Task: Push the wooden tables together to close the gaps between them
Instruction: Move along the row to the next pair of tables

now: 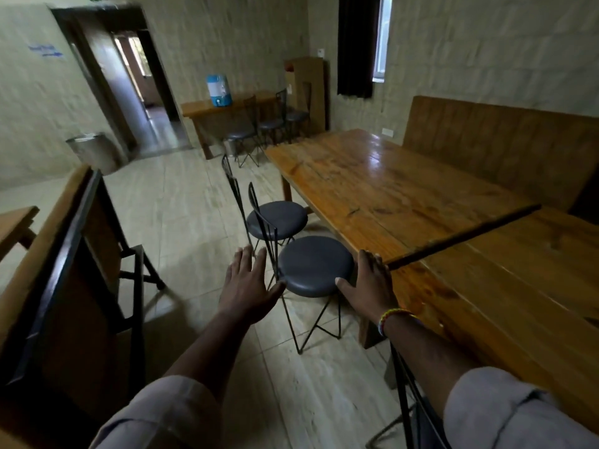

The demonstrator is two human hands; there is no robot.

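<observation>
Two wooden tables stand end to end on the right. The far table (372, 186) is glossy, and the near table (505, 286) lies closer to me. A narrow dark gap (463, 236) runs between them. My right hand (369, 286) rests with spread fingers against the near table's left edge, right by the gap's end. It wears a beaded wristband. My left hand (248, 283) hovers open over the floor, its fingers beside the wire back of a black stool (314, 264).
A second black stool (277, 220) stands beyond the first, beside the far table. A wooden bench back (499, 147) lines the right wall. A folded wooden table (64, 273) leans at the left. At the back are a side table with a water dispenser (217, 90), more chairs and a bin.
</observation>
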